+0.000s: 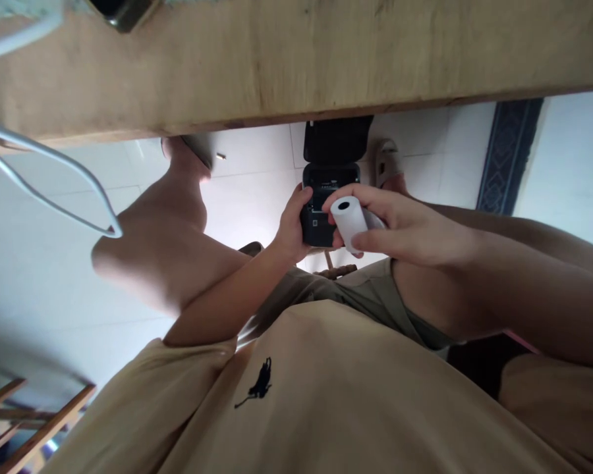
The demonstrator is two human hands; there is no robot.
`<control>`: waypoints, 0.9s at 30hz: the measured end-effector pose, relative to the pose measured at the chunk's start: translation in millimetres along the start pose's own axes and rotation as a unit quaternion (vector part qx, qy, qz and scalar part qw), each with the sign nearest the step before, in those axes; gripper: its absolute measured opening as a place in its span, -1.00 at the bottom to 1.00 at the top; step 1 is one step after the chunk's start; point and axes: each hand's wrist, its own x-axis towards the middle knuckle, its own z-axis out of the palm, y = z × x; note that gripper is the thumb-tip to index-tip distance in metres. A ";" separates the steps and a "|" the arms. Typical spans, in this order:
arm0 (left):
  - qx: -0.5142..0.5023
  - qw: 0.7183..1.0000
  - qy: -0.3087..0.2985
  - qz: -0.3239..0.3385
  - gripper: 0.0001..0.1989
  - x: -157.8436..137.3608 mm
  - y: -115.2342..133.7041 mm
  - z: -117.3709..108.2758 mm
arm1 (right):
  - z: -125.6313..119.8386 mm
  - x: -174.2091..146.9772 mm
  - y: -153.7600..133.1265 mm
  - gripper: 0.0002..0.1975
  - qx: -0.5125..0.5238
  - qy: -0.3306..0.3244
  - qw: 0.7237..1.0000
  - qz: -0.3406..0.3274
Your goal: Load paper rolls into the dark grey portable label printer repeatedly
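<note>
My left hand [295, 225] grips the left side of a small black portable receipt printer [317, 235]. The printer's lid [338, 137] hangs open on the far side, just under the table edge, and its paper compartment faces up. Between the thumb and fingers of my right hand [375, 224] is a white roll of receipt paper [348, 227], tilted, with the dark hole of its core showing. A loose flap of the paper curls at the roll's right side. The roll is over the printer's right side; whether the two touch, I cannot tell.
A wooden table edge [277, 66] runs across the top, above my legs. A white cable [74, 164] loops down at the left, and a dark object [123, 13] lies on the table. Tiled floor [257, 197] shows below, with a wooden stool or chair [44, 434] at lower left.
</note>
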 end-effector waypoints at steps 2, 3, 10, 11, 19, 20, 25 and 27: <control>-0.007 0.999 -0.017 0.031 -0.76 2.1 -1.6 0.8 | 0.6 3.5 10.3 -0.58 -0.133 0.062 0.987 -0.057; -0.009 0.999 -0.026 0.047 -0.78 3.4 -2.7 1.4 | -0.1 3.5 13.3 -0.58 -0.210 0.098 0.967 -0.106; 0.000 0.995 -0.041 0.091 -0.85 9.1 -9.5 7.2 | -9.1 1.9 20.2 -0.52 -0.497 0.224 0.809 -0.219; 0.002 0.995 -0.041 0.087 -0.83 9.4 -10.5 7.3 | -10.4 3.5 21.8 -0.52 -0.521 0.239 0.794 -0.200; 0.092 0.985 -0.065 0.129 -0.75 10.8 -13.5 5.0 | -13.9 12.4 29.7 -0.45 -0.572 0.201 0.783 -0.135; 0.097 0.985 -0.063 0.131 -0.75 10.5 -13.2 5.5 | -13.6 12.2 29.6 -0.47 -0.572 0.199 0.784 -0.136; 0.100 0.982 -0.073 0.141 -0.76 6.7 -12.9 9.5 | -13.8 13.5 30.3 -0.54 -0.580 0.195 0.779 -0.136; 0.093 0.983 -0.078 0.139 -0.77 5.1 -13.3 10.4 | -14.6 15.4 31.2 -0.58 -0.588 0.194 0.775 -0.123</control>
